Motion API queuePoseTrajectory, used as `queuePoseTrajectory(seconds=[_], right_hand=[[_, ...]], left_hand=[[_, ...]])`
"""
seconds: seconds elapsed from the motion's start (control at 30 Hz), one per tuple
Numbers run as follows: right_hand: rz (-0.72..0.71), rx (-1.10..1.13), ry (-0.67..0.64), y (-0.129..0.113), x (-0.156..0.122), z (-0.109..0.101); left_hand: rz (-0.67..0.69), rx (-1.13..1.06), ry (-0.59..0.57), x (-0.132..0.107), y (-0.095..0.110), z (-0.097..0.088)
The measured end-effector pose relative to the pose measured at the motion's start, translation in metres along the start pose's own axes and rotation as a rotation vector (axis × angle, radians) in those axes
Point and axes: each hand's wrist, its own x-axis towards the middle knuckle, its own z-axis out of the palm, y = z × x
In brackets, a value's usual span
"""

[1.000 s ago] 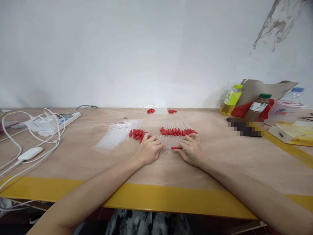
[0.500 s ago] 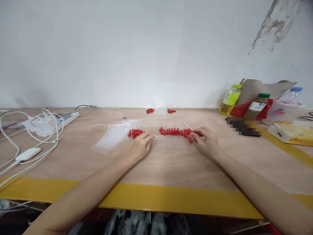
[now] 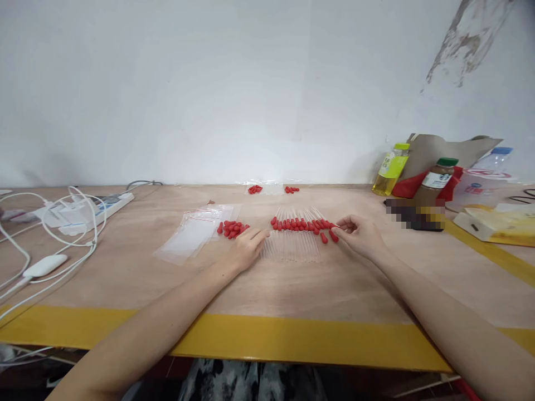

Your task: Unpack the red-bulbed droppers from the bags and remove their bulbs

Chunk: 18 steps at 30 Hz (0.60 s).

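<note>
Several clear thin tubes (image 3: 290, 246) lie side by side on the table, with a row of red rubber dropper bulbs (image 3: 297, 224) across their upper part and more pale tube tips fanning out behind. My left hand (image 3: 249, 248) is closed at the left end of the tubes, its fingertips pressed together; what they hold, if anything, is hidden. At the right end of the row, my right hand (image 3: 355, 235) has its fingers curled in a pinch at a red bulb. Two loose red bulbs (image 3: 324, 238) lie just below. A red bulb pile (image 3: 234, 229) sits beyond my left hand.
Clear zip bags (image 3: 190, 234) lie left of the bulb pile. Two small bulb groups (image 3: 254, 190) rest near the wall. White cables and a power strip (image 3: 79, 220) occupy the left; bottles (image 3: 390, 172), a dark pixelated object (image 3: 413, 216) and a yellow-white packet (image 3: 497, 225) stand or lie right.
My right hand has shifted slightly right, and a second loose red bulb now shows below the row's right end. My left hand has moved slightly right, closer over the tubes' left end.
</note>
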Motion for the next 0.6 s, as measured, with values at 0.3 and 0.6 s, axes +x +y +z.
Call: queuePoseTrajectory(seconds=[0.3,0.6], right_hand=[[-0.035,-0.097,-0.022,0.005,0.001,0.002],[-0.167,-0.244,-0.005,0.004,-0.003,0.014]], left_hand=[[-0.030,-0.159,-0.168,0.001,0.005,-0.006],[-0.118,-0.286,-0.331,0.000,0.008,-0.015]])
